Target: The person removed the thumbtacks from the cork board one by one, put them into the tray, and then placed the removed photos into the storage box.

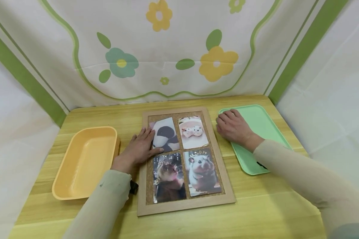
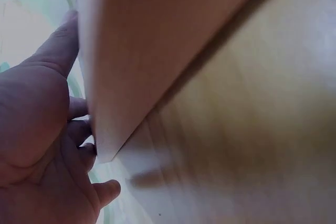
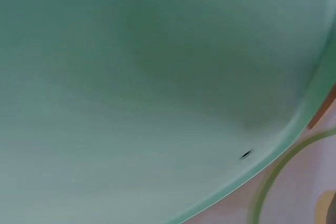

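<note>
A wood-framed cork board lies on the table, bearing several photo cards. My left hand rests spread over its left edge, fingertips at the black-and-white picture card. In the left wrist view, the fingers of this hand lie along the side of the wooden frame. My right hand is over the left part of the green tray, its fingers curled; I cannot tell whether they pinch anything. A tiny dark thing lies inside the tray near its rim in the right wrist view.
A deep yellow bin stands left of the board. Other cards on the cork show two small white figures, a dark animal picture and a white hamster. A flower-printed curtain borders the table's back.
</note>
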Motion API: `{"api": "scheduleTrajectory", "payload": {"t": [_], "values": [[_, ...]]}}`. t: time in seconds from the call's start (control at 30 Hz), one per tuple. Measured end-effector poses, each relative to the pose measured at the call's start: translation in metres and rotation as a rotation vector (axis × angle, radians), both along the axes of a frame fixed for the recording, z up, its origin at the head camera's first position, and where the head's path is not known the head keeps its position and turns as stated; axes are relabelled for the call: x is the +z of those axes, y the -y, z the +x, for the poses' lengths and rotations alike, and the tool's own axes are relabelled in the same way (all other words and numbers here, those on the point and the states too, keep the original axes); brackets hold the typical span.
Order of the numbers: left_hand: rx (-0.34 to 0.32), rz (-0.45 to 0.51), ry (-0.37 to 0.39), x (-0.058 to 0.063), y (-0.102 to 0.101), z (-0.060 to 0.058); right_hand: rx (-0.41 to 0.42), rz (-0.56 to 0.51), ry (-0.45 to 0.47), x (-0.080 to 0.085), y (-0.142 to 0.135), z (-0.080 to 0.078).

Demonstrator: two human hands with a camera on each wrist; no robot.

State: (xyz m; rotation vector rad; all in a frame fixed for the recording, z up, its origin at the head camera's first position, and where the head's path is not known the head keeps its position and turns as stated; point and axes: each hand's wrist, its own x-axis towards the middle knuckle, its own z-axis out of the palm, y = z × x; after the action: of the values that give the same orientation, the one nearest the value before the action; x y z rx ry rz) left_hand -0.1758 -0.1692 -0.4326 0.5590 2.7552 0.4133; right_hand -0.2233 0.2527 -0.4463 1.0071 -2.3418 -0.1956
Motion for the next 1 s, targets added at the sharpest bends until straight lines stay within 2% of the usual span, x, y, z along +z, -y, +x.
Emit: {"api": "scheduleTrajectory", "payload": {"t": [0.3, 0.5, 0.67, 0.83, 1.0], "values": [[-0.008, -0.032, -0.028, -0.004, -0.002, 0.000, -0.084, 0.011, 0.196, 0.008, 0.070, 0.007], [-0.001, 0.038, -0.026, -0.003, -0.003, -0.003, -0.131, 0.056, 0.338, 0.012, 0.100, 0.014], [0.014, 0.087, -0.026, 0.001, -0.003, -0.007, -0.108, 0.058, 0.359, 0.011, 0.116, 0.020], [0.063, 0.185, -0.032, 0.007, -0.006, -0.011, -0.122, 0.064, 0.359, 0.010, 0.129, 0.023], [0.193, 0.287, -0.034, 0.011, -0.010, -0.016, -0.100, 0.075, 0.399, 0.011, 0.141, 0.025]]}}
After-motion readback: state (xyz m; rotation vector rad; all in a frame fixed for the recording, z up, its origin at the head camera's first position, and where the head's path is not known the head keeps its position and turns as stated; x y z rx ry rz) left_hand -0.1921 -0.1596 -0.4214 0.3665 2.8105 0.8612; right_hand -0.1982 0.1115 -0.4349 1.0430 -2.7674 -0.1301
